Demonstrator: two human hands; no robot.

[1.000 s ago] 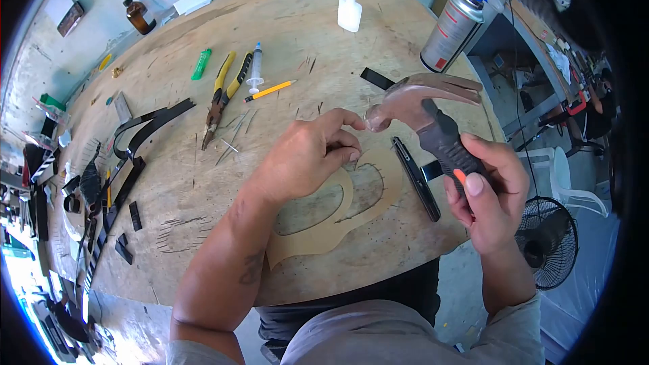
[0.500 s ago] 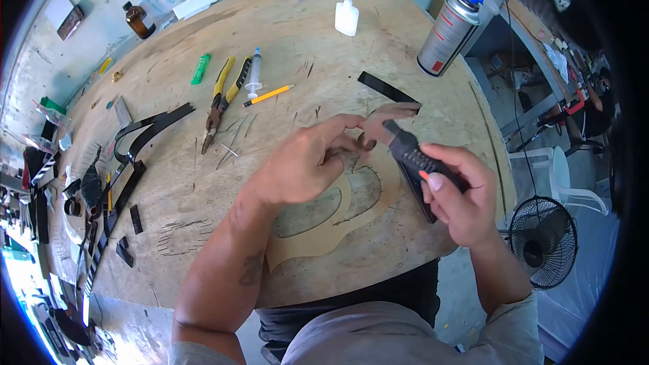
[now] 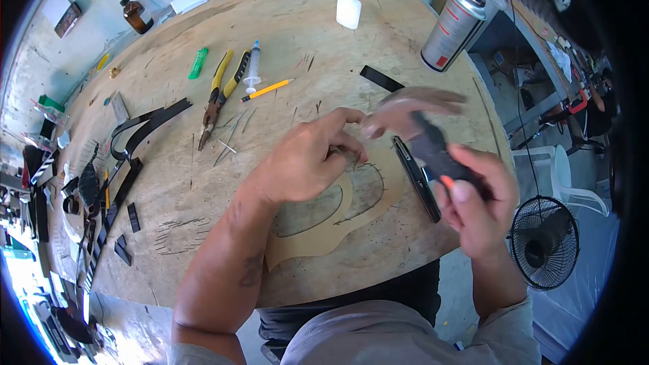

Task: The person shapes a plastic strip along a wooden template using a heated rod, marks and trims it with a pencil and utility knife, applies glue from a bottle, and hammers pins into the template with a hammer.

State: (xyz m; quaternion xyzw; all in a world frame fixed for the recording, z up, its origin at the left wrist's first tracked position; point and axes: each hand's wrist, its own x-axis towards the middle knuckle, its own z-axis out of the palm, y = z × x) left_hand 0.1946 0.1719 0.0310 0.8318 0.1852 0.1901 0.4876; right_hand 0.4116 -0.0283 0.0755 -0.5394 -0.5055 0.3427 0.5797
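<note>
A claw hammer (image 3: 422,111), blurred by motion, is held by its black grip in my right hand (image 3: 480,203). Its head hangs just right of my left fingers. My left hand (image 3: 307,159) is pinched low over the table at the upper edge of a tan cut-out template (image 3: 311,242); what the fingertips hold is too small to make out. Small nails line the template's inner curve. To its right lies a black pen-like tool (image 3: 418,182).
On the wooden table (image 3: 270,27) are pliers (image 3: 220,94), a syringe (image 3: 253,67), a pencil (image 3: 268,89), a glue bottle (image 3: 348,11) and black strips (image 3: 159,122). A torch canister (image 3: 453,30) stands at the right edge. A fan (image 3: 543,243) is beyond the table.
The hammer swung down to my left fingers, then came back up and right with my right hand. My left hand has stayed nearly in place, fingers still pinched.
</note>
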